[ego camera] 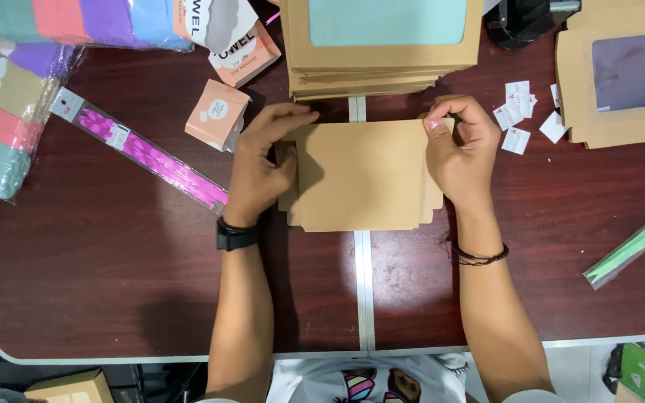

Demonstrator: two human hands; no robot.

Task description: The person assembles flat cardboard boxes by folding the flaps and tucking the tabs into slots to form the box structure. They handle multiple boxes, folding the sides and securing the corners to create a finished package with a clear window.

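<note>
On dark table (113, 254), one flat kraft box (363, 175), left hand (259, 168) and right hand (457, 153) pinching its sides, six white tags (518, 112)

We see a dark wood-grain table (113, 283) with a pale seam down its middle. Directly on it lie a flat kraft box (363, 175) at centre, a box stack (382, 60) behind it, a windowed box (625, 75) at right, white labels (520, 116), a pink strip (143, 153), a green strip (636, 242), a peach packet (216, 113) and towel packs (5, 112) at left.
</note>
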